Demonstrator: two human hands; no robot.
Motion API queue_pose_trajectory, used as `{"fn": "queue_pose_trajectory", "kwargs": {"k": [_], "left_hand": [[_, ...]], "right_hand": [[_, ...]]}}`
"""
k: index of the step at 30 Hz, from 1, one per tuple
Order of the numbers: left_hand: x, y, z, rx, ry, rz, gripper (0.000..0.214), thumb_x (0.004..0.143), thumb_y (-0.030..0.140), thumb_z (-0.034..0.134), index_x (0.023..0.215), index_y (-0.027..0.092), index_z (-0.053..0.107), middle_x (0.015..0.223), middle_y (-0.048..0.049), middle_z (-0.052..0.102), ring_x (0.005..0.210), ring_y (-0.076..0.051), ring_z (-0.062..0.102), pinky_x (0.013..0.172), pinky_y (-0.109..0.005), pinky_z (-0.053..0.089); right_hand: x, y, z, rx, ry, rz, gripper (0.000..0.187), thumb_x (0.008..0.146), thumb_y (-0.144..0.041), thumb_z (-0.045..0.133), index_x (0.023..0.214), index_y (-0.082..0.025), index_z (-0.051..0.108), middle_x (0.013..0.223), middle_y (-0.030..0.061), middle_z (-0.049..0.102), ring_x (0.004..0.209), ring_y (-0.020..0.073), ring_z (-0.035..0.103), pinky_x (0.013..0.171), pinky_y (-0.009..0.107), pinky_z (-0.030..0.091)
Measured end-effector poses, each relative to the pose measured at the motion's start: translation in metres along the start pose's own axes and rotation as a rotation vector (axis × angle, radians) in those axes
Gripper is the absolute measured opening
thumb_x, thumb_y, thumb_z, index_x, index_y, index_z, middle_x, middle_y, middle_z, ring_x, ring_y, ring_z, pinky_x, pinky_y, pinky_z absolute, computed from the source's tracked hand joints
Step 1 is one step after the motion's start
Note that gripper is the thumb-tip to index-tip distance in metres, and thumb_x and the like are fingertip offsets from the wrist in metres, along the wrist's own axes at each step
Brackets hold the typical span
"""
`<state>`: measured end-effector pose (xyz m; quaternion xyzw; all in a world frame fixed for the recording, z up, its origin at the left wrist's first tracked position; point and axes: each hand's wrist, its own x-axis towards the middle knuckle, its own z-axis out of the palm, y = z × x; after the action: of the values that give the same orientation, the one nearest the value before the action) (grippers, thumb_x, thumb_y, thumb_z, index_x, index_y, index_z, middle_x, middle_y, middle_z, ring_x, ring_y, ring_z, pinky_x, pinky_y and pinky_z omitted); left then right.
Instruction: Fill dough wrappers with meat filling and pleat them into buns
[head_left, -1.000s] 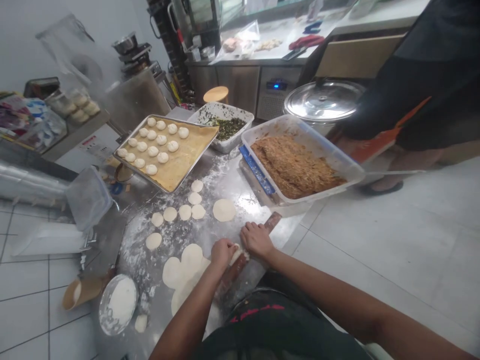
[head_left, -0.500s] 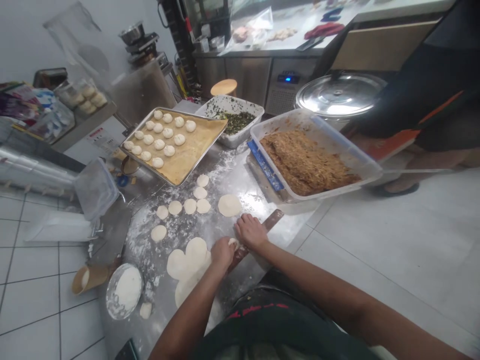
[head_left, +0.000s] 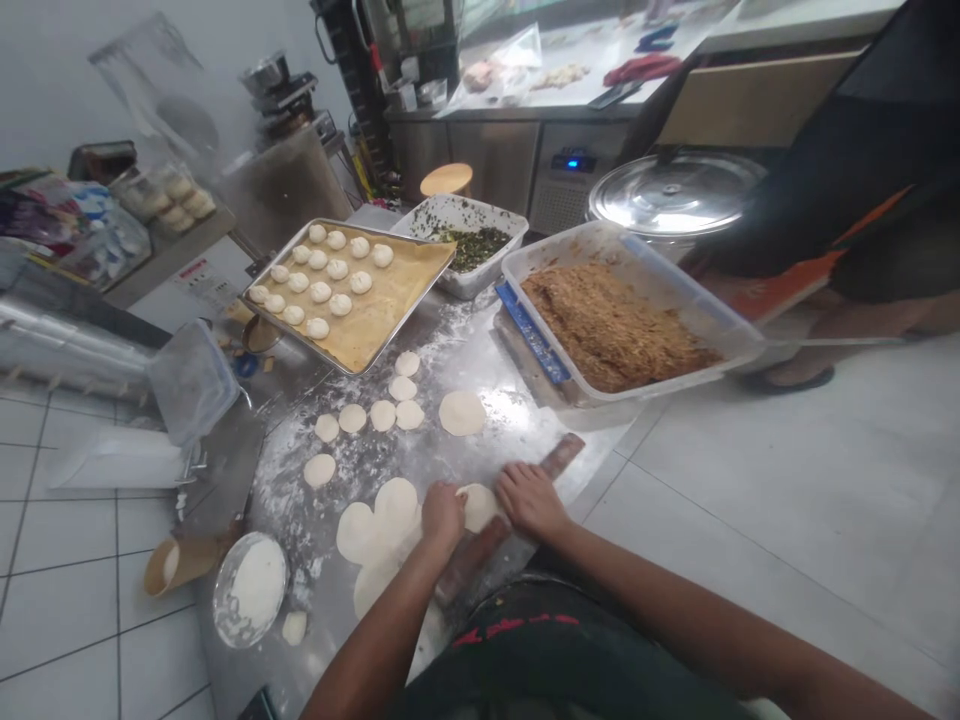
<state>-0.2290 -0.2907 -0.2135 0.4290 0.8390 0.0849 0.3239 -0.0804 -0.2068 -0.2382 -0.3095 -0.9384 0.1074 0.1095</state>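
Observation:
With its fingers closed, my left hand (head_left: 444, 513) pinches the left edge of a round dough wrapper (head_left: 480, 507) lying on the floured metal table. My right hand (head_left: 531, 498) is closed over a brown wooden rolling pin (head_left: 474, 558), which slants across the table close to my apron. The pin's far end sticks out past the right knuckles. Left of my left hand, several thin, wide wrappers (head_left: 396, 508) overlap, partly hidden by my forearm. Another rolled wrapper (head_left: 462, 412) lies flat beyond my hands. Several smaller dough discs (head_left: 382, 415) are spread farther left.
A paper-lined tray (head_left: 409, 290) holds several shaped buns. Beyond my right hand stands a plastic tub (head_left: 739, 345) of brown filling, beside a white tub (head_left: 517, 222) of chopped greens. A flour bowl (head_left: 251, 588) sits at the left edge. A person (head_left: 840, 200) stands at right.
The rolling pin has rolled toward my body, and my right hand has shifted right with it. More of the wrapper now shows between my hands.

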Motion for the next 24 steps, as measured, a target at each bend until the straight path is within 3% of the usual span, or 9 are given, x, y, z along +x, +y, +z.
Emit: {"fn": "queue_pose_trajectory", "kwargs": {"k": [3, 6, 9, 11, 14, 16, 19, 24], "left_hand": [[-0.001, -0.004, 0.003, -0.042, -0.042, 0.011, 0.023, 0.078, 0.022, 0.045, 0.092, 0.012, 0.062, 0.091, -0.0120, 0.063, 0.084, -0.021, 0.056, 0.075, -0.030, 0.040], [0.000, 0.000, 0.010, -0.067, -0.061, 0.064, 0.022, 0.075, 0.026, 0.051, 0.090, 0.015, 0.063, 0.088, -0.0091, 0.064, 0.082, -0.021, 0.056, 0.074, -0.029, 0.040], [0.002, 0.001, 0.012, -0.062, -0.010, 0.057, 0.027, 0.080, 0.028, 0.042, 0.089, 0.012, 0.063, 0.091, -0.0134, 0.062, 0.087, -0.023, 0.054, 0.077, -0.032, 0.038], [0.003, -0.003, 0.010, -0.074, -0.005, 0.041, 0.029, 0.082, 0.024, 0.038, 0.090, 0.011, 0.063, 0.091, -0.0134, 0.063, 0.085, -0.021, 0.054, 0.075, -0.031, 0.039], [-0.001, -0.009, 0.010, -0.107, -0.065, 0.050, 0.022, 0.076, 0.023, 0.048, 0.090, 0.014, 0.063, 0.084, -0.0083, 0.065, 0.076, -0.018, 0.056, 0.067, -0.026, 0.040], [-0.003, -0.009, 0.011, -0.117, -0.092, 0.068, 0.019, 0.072, 0.027, 0.054, 0.083, 0.017, 0.065, 0.079, -0.0064, 0.065, 0.072, -0.018, 0.057, 0.065, -0.026, 0.040], [-0.003, -0.007, 0.010, -0.116, -0.061, 0.062, 0.023, 0.075, 0.032, 0.049, 0.079, 0.016, 0.065, 0.077, -0.0084, 0.065, 0.073, -0.021, 0.057, 0.066, -0.029, 0.040], [-0.003, -0.011, 0.005, -0.148, -0.065, 0.039, 0.022, 0.073, 0.022, 0.049, 0.090, 0.016, 0.062, 0.086, -0.0068, 0.065, 0.077, -0.018, 0.057, 0.068, -0.026, 0.042]], "right_hand": [[-0.017, 0.004, 0.003, -0.005, -0.021, -0.002, 0.022, 0.086, -0.023, 0.035, 0.076, -0.017, 0.054, 0.078, 0.0063, 0.050, 0.080, 0.0190, 0.040, 0.078, 0.034, 0.025], [0.007, -0.002, 0.004, -0.033, 0.014, 0.082, 0.022, 0.086, -0.025, 0.036, 0.077, -0.016, 0.054, 0.080, 0.0082, 0.050, 0.081, 0.0208, 0.040, 0.073, 0.034, 0.025], [0.025, -0.007, 0.003, -0.040, 0.053, 0.124, 0.022, 0.086, -0.025, 0.035, 0.081, -0.015, 0.054, 0.083, 0.0090, 0.050, 0.083, 0.0210, 0.040, 0.072, 0.033, 0.025], [0.013, -0.005, 0.003, -0.030, 0.041, 0.087, 0.021, 0.086, -0.024, 0.036, 0.078, -0.015, 0.054, 0.080, 0.0077, 0.050, 0.081, 0.0198, 0.040, 0.073, 0.033, 0.025], [-0.009, 0.001, 0.004, -0.015, -0.006, 0.011, 0.019, 0.084, -0.021, 0.037, 0.076, -0.017, 0.054, 0.077, 0.0060, 0.050, 0.079, 0.0192, 0.040, 0.076, 0.034, 0.025], [-0.008, 0.000, 0.002, -0.023, -0.007, 0.038, 0.018, 0.083, -0.023, 0.039, 0.075, -0.017, 0.054, 0.077, 0.0070, 0.051, 0.080, 0.0200, 0.041, 0.075, 0.034, 0.025], [0.005, -0.002, -0.002, -0.034, 0.034, 0.089, 0.021, 0.084, -0.025, 0.038, 0.077, -0.016, 0.055, 0.081, 0.0088, 0.051, 0.082, 0.0206, 0.041, 0.073, 0.033, 0.026], [-0.009, 0.002, 0.000, -0.006, 0.017, -0.027, 0.020, 0.084, -0.022, 0.038, 0.075, -0.017, 0.055, 0.077, 0.0058, 0.051, 0.079, 0.0189, 0.041, 0.076, 0.033, 0.025]]}}
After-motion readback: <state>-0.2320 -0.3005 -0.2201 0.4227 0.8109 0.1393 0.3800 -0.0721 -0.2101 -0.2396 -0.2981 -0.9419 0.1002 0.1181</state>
